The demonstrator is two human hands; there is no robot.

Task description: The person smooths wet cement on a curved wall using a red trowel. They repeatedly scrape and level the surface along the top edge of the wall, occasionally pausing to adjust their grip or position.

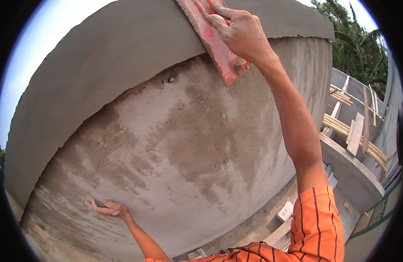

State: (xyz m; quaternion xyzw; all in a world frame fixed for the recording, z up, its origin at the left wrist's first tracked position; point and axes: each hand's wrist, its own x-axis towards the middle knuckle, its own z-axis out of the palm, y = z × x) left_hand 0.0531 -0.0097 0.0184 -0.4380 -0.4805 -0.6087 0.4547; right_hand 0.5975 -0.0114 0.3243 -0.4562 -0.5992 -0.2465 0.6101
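Observation:
My right hand (245,37) is raised high on the wall, its fingers wrapped round the handle of a long red plastering float (208,34) smeared with grey mortar. The float slants across the lower edge of a smooth band of wet grey plaster (101,52). Its upper end runs out of the picture. Below the band, the older wall surface (184,139) is rough and blotched with damp brown patches. My left hand (107,208), dusted with mortar, is low at the left in front of this surface. Its fingers are apart and hold nothing; whether it touches the wall I cannot tell.
At the right, bamboo poles (341,124) and wooden boards (355,133) lie across a lower walled space. A pale block (285,211) and a plank (278,233) are near the wall's foot. Trees (356,48) stand behind.

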